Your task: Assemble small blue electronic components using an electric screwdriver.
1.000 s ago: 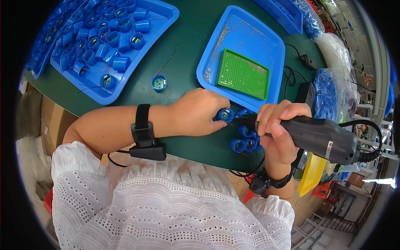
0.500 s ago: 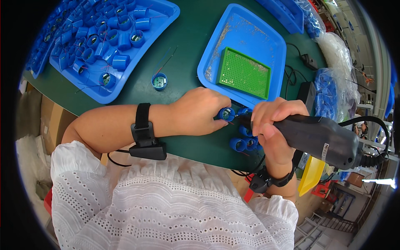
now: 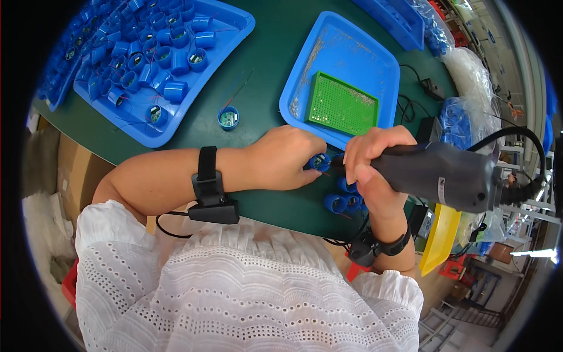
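My left hand [image 3: 286, 157] pinches a small blue plastic cup [image 3: 319, 162] with a circuit board inside, its mouth turned toward the right. In my right hand [image 3: 378, 164] is a dark electric screwdriver [image 3: 437, 176], held almost level with its tip pointing left at the cup's mouth. Whether the tip touches a screw is too small to tell. Just below the tool, several more blue cups [image 3: 335, 203] stand on the green table [image 3: 264, 214]. One cup with a board and thin wires [image 3: 228, 118] stands alone beyond my left wrist.
A large blue tray [image 3: 193, 97] at far left holds many wired cups. Ahead, another blue tray [image 3: 384, 70] contains a green perforated screw plate [image 3: 343, 104] and scattered small screws. A yellow bin [image 3: 441, 240], black cables and plastic bags [image 3: 469, 76] lie at the right.
The screwdriver has shifted slightly left and its rear end has swung up, closer to level. My right hand moved with it. My left hand still holds the cup in nearly the same place.
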A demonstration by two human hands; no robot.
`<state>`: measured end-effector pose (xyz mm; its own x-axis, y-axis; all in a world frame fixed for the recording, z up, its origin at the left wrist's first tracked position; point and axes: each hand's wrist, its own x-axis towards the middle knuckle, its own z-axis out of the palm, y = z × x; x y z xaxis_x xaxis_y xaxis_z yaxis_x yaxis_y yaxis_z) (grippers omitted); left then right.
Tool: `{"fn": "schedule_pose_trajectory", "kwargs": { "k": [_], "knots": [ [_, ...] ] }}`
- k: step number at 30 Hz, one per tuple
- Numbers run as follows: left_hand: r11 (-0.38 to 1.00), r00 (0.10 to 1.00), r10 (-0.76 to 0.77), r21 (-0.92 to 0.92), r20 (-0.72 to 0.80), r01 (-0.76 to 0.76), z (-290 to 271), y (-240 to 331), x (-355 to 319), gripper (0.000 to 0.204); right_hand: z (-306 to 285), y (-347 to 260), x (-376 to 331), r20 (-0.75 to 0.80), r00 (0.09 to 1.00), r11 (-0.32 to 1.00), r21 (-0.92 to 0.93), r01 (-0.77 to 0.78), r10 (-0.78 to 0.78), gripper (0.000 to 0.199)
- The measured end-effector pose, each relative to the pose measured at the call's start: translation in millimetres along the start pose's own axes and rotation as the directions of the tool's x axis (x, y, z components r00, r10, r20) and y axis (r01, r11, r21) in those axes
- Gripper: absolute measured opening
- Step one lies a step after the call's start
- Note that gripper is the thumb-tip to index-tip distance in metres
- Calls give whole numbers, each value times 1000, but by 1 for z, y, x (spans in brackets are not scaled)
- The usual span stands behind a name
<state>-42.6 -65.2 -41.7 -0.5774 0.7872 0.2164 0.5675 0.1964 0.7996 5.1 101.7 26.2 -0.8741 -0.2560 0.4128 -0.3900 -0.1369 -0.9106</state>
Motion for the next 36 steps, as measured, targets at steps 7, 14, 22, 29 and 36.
{"fn": "schedule_pose_trajectory", "kwargs": {
  "k": [7, 14, 22, 29, 36],
  "knots": [
    [993, 988, 109, 29, 109, -113, -9, -5, 1, 36, -28, -38, 17, -176, 961, 973, 49, 227, -215, 38],
    [980, 996, 80, 181, 42, -86, -4, 0, 1, 34, -50, -10, 21, -329, 918, 971, -164, 176, -222, 25],
    [993, 993, 118, -1, -32, -118, -2, -3, 1, 25, -47, -1, 22, -328, 930, 983, -135, 127, -165, 24],
    [995, 994, 102, 1, -28, -102, -3, -3, 0, 23, -48, 2, 21, -342, 926, 984, -134, 120, -159, 24],
    [996, 996, 91, 13, -1, -91, -4, -2, 0, 24, -49, 4, 21, -328, 931, 983, -139, 119, -159, 24]
  ]
}}
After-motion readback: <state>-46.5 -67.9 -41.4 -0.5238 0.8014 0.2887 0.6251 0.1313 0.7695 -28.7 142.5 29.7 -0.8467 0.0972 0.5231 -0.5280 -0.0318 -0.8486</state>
